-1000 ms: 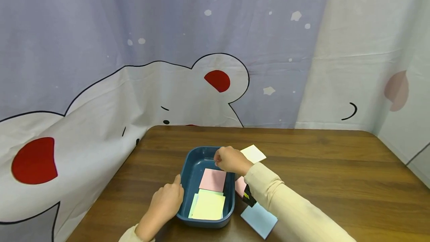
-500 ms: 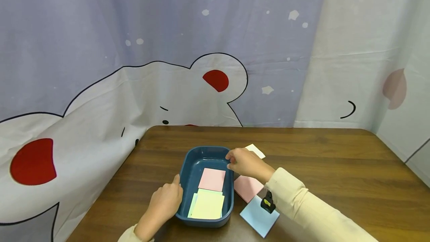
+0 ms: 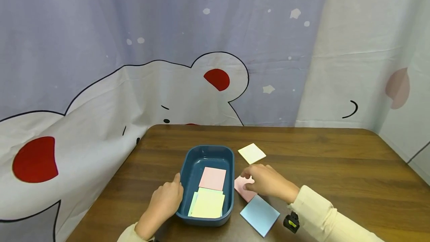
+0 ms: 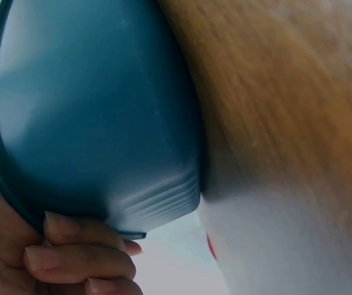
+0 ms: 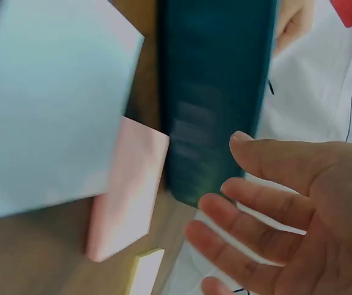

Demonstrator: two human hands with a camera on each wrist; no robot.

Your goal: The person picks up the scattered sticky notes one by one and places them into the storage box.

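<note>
A dark blue plastic bin [image 3: 203,222] stands on the table, with a pink sticky note pad [image 3: 212,178], a yellow pad [image 3: 209,205] and a mostly covered light green pad [image 3: 193,204] inside. At its left side, my left hand [image 3: 166,198] holds the rim; in the left wrist view its fingers [image 4: 83,264] curl against the bin's wall. My right hand [image 3: 268,183] hovers over a second pink pad [image 3: 247,194] right of the bin, thumb and fingers spread with nothing between them. Nearer me, a light blue pad [image 3: 259,215] lies beside that pink one.
A cream sticky note pad [image 3: 252,153] lies farther back on the wooden table [image 3: 329,167]. A patterned curtain [image 3: 268,47] hangs behind the table and along its sides. The right wrist wears a small black device [image 3: 291,222].
My right hand has moved from over the bin's far end, rightward and toward me, to the pink pad on the table. My left hand has stayed at the bin's rim.
</note>
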